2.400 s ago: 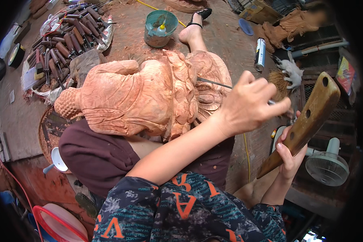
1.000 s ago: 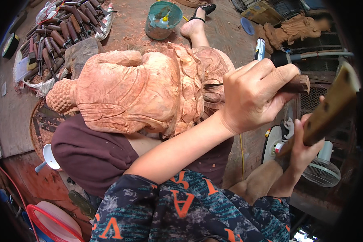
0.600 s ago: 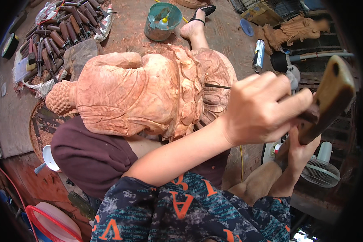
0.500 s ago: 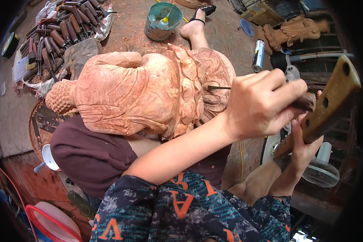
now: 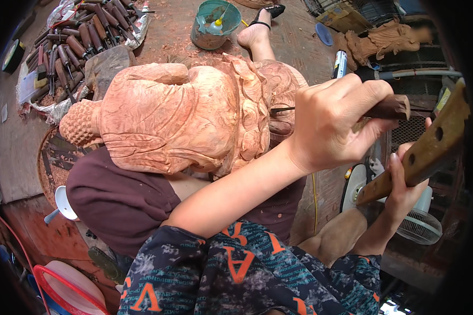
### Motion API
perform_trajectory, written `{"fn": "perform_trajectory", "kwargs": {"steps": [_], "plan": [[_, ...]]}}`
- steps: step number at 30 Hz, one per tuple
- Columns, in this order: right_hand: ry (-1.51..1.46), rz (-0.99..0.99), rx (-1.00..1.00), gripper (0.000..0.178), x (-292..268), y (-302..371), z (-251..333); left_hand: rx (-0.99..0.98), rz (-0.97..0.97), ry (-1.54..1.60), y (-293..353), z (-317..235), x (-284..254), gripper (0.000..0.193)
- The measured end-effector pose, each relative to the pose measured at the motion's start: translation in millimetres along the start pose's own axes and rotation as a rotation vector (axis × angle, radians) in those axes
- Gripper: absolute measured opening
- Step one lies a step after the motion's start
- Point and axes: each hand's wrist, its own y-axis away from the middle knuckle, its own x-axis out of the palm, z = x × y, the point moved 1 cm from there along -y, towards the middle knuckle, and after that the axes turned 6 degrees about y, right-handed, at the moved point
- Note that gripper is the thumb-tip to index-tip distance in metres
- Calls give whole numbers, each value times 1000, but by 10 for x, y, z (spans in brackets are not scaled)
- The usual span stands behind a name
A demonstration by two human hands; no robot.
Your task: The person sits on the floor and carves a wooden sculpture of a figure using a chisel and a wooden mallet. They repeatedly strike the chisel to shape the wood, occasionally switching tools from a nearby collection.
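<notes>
A reddish wooden statue with a knobbed head lies on its side across my lap, head to the left. My left hand is closed around the dark handle of a chisel. Its thin blade points left, the tip against the carved folds near the statue's petalled base. At the right, my right hand grips a flat wooden mallet with a row of round holes. The mallet is raised beside the chisel's butt end, with a gap between them.
Many wooden-handled chisels are heaped at the upper left. A green bucket holding a bottle stands beyond the statue. A smaller carved figure, a spray can and a fan are at right. A white cup is at left.
The mallet has swung away to the right from the chisel's end, showing more of the handle. My left hand has shifted slightly, while the blade tip stays at the base.
</notes>
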Motion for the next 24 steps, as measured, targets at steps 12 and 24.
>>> {"fn": "perform_trajectory", "kwargs": {"steps": [12,24], "plan": [[96,40,-7,37,-71,30,-178,-72,-2,47,-44,55,-39,28],[-17,22,-4,77,22,7,25,65,-109,-110,84,-66,105,38]]}}
